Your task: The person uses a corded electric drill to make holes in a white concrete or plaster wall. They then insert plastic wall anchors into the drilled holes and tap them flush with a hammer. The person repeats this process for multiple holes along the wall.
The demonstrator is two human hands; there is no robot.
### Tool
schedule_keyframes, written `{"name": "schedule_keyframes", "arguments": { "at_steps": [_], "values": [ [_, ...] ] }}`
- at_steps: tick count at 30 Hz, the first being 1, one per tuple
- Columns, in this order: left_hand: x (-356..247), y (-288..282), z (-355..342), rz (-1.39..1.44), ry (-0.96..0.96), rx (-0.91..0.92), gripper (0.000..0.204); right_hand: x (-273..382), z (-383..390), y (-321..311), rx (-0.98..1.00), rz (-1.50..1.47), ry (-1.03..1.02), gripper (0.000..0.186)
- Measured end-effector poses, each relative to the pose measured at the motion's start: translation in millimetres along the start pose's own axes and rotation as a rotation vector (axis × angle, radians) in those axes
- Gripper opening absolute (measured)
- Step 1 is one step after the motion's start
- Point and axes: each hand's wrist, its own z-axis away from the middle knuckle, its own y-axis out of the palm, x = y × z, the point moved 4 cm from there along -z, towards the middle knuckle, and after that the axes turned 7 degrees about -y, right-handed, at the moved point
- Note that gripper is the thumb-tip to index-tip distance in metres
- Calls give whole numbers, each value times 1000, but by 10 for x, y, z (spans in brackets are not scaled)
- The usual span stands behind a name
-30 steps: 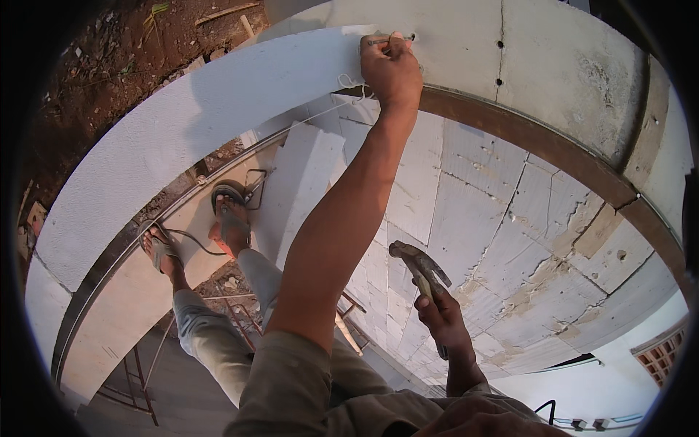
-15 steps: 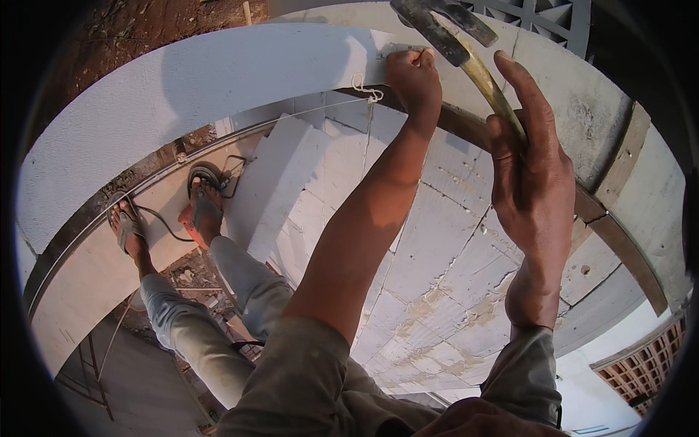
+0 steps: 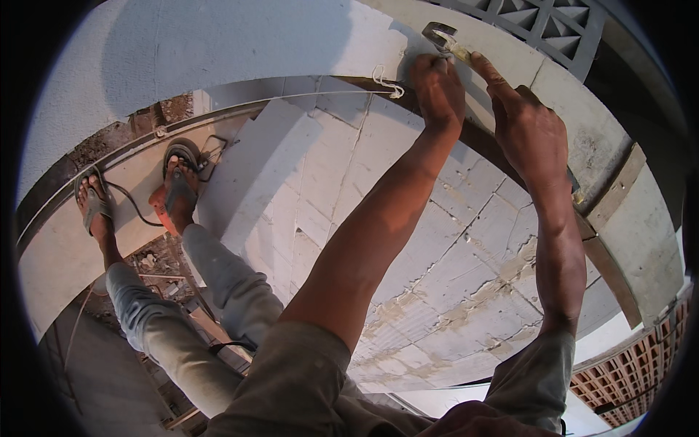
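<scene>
My right hand (image 3: 530, 131) is closed round the handle of a hammer (image 3: 460, 52), its forefinger stretched along the handle. The hammer's dark head is down close to the fingertips of my left hand (image 3: 440, 91). Those left fingers are pinched together against the pale block at the top of the wall; whatever they hold is too small to make out. Just left of that hand, a knotted white string (image 3: 388, 86) hangs at the dark wooden strip (image 3: 480, 142) and runs off to the left.
A pale block wall (image 3: 408, 240) with mortar smears drops below my arms. My sandalled feet stand on a plank (image 3: 135, 211) at the left, beside an orange tool (image 3: 160, 207) with a dark cord. Grey openwork blocks (image 3: 542, 25) lie beyond the wall, and a brown lattice (image 3: 633, 364) at lower right.
My right hand has swung the hammer down from its raised position to beside my left fingertips. My left hand stays pinched at the wall top, while the whole view has shifted slightly.
</scene>
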Motion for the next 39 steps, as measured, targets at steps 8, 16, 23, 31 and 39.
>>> {"name": "schedule_keyframes", "arguments": {
  "at_steps": [8,16,23,31,39],
  "values": [
    [-408,-777,599,139,98,175,30,174,157,-437,-291,-303,-121,56],
    [365,-3094,1442,-427,-100,789,17,-193,-63,-83,36,306,-165,59],
    [1153,-3877,1111,-825,-116,552,21,405,-171,-671,-272,-158,-292,59],
    [1414,-4011,971,-1037,-271,635,24,82,-137,-394,-74,87,-243,56],
    [1358,-3928,900,-893,-68,575,24,470,-197,-623,-495,-229,-372,52]
  ]
}}
